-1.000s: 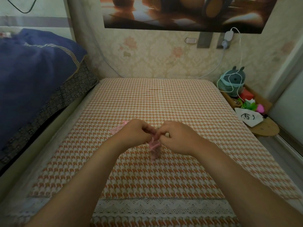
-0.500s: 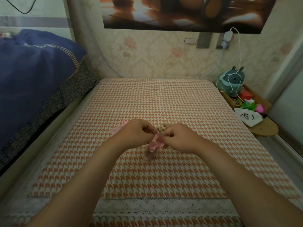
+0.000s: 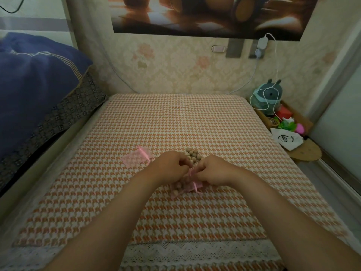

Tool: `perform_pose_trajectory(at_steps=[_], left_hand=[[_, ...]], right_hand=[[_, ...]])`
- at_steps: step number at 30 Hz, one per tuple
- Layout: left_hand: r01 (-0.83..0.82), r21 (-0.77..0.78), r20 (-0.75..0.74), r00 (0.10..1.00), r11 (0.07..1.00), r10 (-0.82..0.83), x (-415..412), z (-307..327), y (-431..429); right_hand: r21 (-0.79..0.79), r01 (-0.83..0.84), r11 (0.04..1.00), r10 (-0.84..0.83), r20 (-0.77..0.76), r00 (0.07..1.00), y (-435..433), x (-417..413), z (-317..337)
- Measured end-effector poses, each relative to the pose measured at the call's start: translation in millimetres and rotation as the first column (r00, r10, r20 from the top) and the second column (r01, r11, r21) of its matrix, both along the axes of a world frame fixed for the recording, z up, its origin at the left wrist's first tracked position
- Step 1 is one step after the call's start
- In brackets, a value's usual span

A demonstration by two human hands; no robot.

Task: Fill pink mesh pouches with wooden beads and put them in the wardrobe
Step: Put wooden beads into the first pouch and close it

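Head view, near to far, all places given vs. the orange-and-white houndstooth bed cover [image 3: 175, 124]. Along the cover's near edge runs a white lace trim [image 3: 195, 251]. Two bare forearms reach in over it from the bottom corners & meet approx. mid-cover.

The left hand [image 3: 170, 166] & right hand [image 3: 216, 170] sit knuckles-up, close together. The fingers of both are curled in, pinching the top of a small pink mesh pouch [image 3: 184, 187] btw. them. The tips are tucked under, so the exact pinch spot can't be told. The pouch's lower end is down at the cover, w/ round wooden beads [image 3: 175, 191] showing through the mesh. A pink ribbon end [image 3: 196, 186] trails at its right side.

Just past the hands, at the cover's middle, lies a heap of loose tan wooden beads [image 3: 192, 155], partly hidden by the fingers. A bit left of the cover's middle lies a second pink mesh pouch [image 3: 136, 158], flat.

Off the cover's left side is a dark patterned cushion [image 3: 64, 114] w/ a navy blanket [image 3: 35, 85] piled on it.

Off the cover's far right corner:
- a grey-green plush toy [image 3: 267, 98] w/ a white cable [image 3: 274, 75] looped over it
- a white cloth bag w/ a drawn face [image 3: 287, 139] on a round wooden stool [image 3: 307, 154]

Above the cover's far edge is floral wallpaper [image 3: 175, 65] & a brown-toned poster [image 3: 205, 14].
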State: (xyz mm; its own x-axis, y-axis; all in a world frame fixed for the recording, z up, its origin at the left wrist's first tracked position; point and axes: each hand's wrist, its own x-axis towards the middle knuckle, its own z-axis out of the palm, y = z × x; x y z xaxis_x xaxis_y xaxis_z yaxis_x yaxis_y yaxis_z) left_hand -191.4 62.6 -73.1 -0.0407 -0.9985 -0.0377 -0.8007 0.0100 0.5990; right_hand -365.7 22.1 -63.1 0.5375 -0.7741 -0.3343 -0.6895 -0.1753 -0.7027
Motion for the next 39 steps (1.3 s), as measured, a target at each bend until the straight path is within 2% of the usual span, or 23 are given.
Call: perform_pose_trajectory(at_steps=[5, 10, 13, 19, 22, 24, 29, 33, 36, 39], left_hand=[[-0.084, -0.103, 0.066, 0.994, 0.991, 0.091, -3, -7, -16], [-0.133, -0.153, 0.094, 0.984, 0.979, 0.148, -4, -18, -29], [-0.109, -0.203, 0.151, 0.978, 0.973, 0.141, -4, -24, -33], [-0.063, -0.223, 0.176, 0.979, 0.973, 0.104, 4, -35, -36], [-0.07, -0.232, 0.156, 0.982, 0.97, 0.108, 5, -36, -37], [-0.098, -0.229, 0.107, 0.986, 0.969, 0.125, 3, -35, -36], [-0.219, -0.111, -0.215, 0.958, 0.969, 0.191, -5, -20, -35], [-0.257, -0.033, -0.423, 0.879, 0.966, 0.22, -12, -9, -26], [-0.235, -0.037, -0.406, 0.891, 0.971, 0.2, -18, -5, -16], [-0.202, -0.103, -0.234, 0.957, 0.974, 0.173, -23, -6, -5]], right_hand=[[-0.078, 0.005, 0.997, -0.014, -0.122, 0.992, -15, -4, -2], [-0.355, 0.069, 0.932, -0.116, -0.112, 0.987, -34, -1, -8], [-0.503, 0.021, 0.864, -0.103, -0.135, 0.986, -35, 7, -14], [-0.621, -0.1, 0.778, -0.04, -0.208, 0.977, -42, 22, -24], [-0.63, -0.1, 0.77, -0.037, -0.201, 0.979, -43, 24, -28], [-0.609, -0.055, 0.791, -0.033, -0.132, 0.991, -44, 22, -29], [-0.507, 0.098, 0.856, -0.037, 0.13, 0.991, -41, 9, -24], [-0.442, 0.137, 0.886, -0.036, 0.23, 0.973, -31, -1, -17], [-0.425, 0.131, 0.896, -0.052, 0.193, 0.98, -22, -7, -8], [-0.404, 0.103, 0.909, -0.069, 0.098, 0.993, -18, -13, -3]])
